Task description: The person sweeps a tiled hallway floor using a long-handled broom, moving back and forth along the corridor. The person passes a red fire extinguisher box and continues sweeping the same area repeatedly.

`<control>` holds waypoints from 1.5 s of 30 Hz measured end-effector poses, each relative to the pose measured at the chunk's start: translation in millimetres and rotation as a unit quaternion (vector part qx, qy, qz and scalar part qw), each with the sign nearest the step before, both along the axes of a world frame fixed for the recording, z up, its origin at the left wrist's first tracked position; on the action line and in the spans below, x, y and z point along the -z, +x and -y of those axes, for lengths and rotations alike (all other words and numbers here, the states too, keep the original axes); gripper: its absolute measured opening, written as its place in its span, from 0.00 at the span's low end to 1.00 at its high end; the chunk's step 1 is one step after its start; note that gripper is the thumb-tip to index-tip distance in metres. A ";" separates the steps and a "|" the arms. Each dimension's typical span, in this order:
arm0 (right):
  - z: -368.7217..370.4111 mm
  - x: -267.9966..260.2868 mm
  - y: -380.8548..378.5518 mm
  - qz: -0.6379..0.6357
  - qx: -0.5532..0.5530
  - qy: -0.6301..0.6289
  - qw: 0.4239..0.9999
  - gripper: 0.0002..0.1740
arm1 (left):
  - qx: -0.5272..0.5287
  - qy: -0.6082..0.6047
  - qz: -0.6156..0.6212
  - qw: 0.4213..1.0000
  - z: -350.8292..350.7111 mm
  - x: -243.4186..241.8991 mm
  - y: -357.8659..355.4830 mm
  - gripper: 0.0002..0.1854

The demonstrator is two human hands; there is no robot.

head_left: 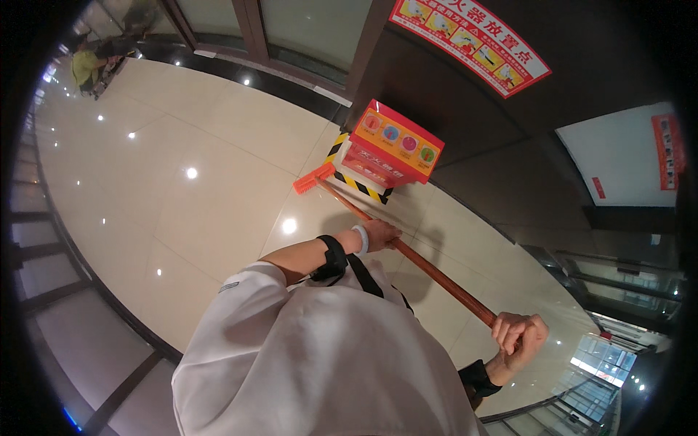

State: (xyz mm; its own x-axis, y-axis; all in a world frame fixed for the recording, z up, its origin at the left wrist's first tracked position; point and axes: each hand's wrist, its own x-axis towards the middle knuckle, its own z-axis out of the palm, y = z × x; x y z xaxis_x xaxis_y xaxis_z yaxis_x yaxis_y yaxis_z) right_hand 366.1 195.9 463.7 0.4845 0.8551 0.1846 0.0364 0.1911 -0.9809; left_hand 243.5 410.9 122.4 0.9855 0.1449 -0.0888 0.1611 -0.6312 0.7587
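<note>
A long-handled floor brush slants across the middle of the view, with a brown wooden handle and an orange-red bristle head. My left hand is closed around the handle partway along it. At the handle's upper end, my right hand grips it in a fist. The brush head rests on the glossy beige tile floor, beside the black-and-yellow striped tape around a red fire extinguisher box. A white bracelet and a black band are on my left wrist; another black band is on my right.
Dark wall panels rise behind the box, bearing a red-and-white sign. Framed glass doors stand at the top. A railing with panels curves along the left. At the far upper left, a person in a yellow-green top is low to the floor.
</note>
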 end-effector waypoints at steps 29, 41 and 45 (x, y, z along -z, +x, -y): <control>59.9 5.2 19.1 -0.042 -0.007 0.058 0.997 0.20 | 0.149 -0.069 -0.036 0.986 39.2 -7.8 14.8 0.22; 30.0 88.9 11.1 -0.071 -0.051 -0.044 0.995 0.21 | -0.092 0.033 -0.077 0.992 12.1 55.6 -45.3 0.29; 52.7 102.8 33.5 0.073 -0.037 -0.099 0.992 0.16 | -0.145 0.084 -0.093 0.981 47.1 62.1 -33.2 0.40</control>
State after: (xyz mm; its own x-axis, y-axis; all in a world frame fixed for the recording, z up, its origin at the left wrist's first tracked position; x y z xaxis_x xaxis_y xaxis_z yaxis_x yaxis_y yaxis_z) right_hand 399.6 143.2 360.9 0.3989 0.9140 0.0738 0.1743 0.0035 -0.9847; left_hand 210.3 363.9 60.3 0.8694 0.4451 -0.2145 0.4789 -0.6524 0.5874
